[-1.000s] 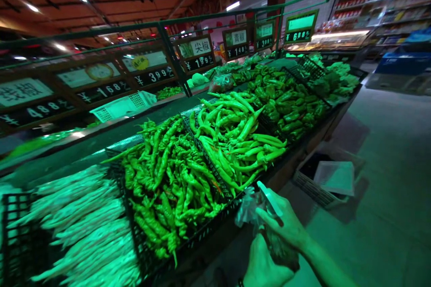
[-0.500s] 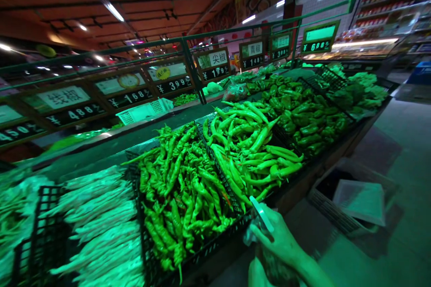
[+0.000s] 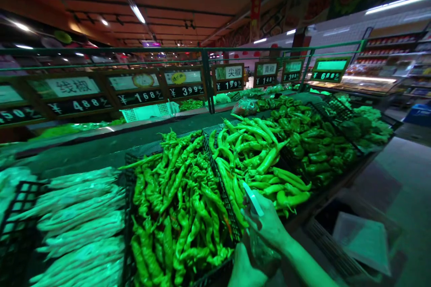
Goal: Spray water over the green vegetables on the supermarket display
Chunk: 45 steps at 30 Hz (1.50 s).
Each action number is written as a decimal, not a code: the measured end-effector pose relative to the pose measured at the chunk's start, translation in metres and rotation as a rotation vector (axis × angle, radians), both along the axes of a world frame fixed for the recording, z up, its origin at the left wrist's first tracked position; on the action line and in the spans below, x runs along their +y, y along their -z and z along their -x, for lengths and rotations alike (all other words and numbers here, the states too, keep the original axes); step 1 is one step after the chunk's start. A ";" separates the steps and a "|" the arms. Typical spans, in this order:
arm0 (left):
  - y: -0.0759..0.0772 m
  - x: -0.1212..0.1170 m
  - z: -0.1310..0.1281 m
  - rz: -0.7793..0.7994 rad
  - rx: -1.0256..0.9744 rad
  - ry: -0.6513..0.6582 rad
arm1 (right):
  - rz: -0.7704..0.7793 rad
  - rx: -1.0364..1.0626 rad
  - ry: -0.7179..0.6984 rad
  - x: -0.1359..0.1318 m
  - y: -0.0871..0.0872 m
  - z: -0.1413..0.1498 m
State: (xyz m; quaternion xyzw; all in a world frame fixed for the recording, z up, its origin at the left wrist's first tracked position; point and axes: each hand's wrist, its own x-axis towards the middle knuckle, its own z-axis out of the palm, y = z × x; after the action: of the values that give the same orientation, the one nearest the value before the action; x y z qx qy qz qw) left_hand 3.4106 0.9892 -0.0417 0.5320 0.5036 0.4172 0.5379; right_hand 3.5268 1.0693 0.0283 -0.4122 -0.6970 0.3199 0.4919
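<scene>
My right hand (image 3: 267, 222) is wrapped around a spray bottle with a white head (image 3: 253, 199) and a clear body (image 3: 264, 253). The head points forward over the near edge of a pile of smooth light-green peppers (image 3: 256, 148). Low in the picture, my left hand (image 3: 245, 269) is closed against the lower part of the bottle; most of its fingers are hidden. To the left of both hands, wrinkled green chili peppers (image 3: 182, 206) fill a black crate (image 3: 222, 179).
White bundled vegetables (image 3: 84, 219) lie at the left. Darker green peppers (image 3: 313, 143) and leafy greens (image 3: 365, 123) continue rightward. Price signs (image 3: 229, 76) hang from a green rail (image 3: 262, 49) behind. On the floor stands a crate with a pale lid (image 3: 362, 237).
The view has tilted up and levelled. Both hands and the bottle have shifted slightly left and up relative to the crates, and more of the left hand shows.
</scene>
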 end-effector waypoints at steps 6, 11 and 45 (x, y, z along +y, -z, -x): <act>-0.051 0.055 0.032 -0.063 -0.048 -0.018 | -0.015 0.004 -0.006 0.067 -0.025 0.033; -0.063 0.089 0.052 -0.112 -0.069 -0.059 | 0.010 0.009 -0.089 0.106 -0.051 0.057; -0.080 0.101 -0.053 -0.099 0.056 -0.293 | 0.032 0.089 -0.134 0.135 -0.080 -0.035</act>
State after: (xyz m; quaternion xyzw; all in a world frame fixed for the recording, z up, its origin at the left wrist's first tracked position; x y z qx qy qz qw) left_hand 3.4632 1.0903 0.0378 0.4903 0.5694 0.5004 0.4301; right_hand 3.5623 1.2048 0.1088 -0.3576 -0.6954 0.3812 0.4932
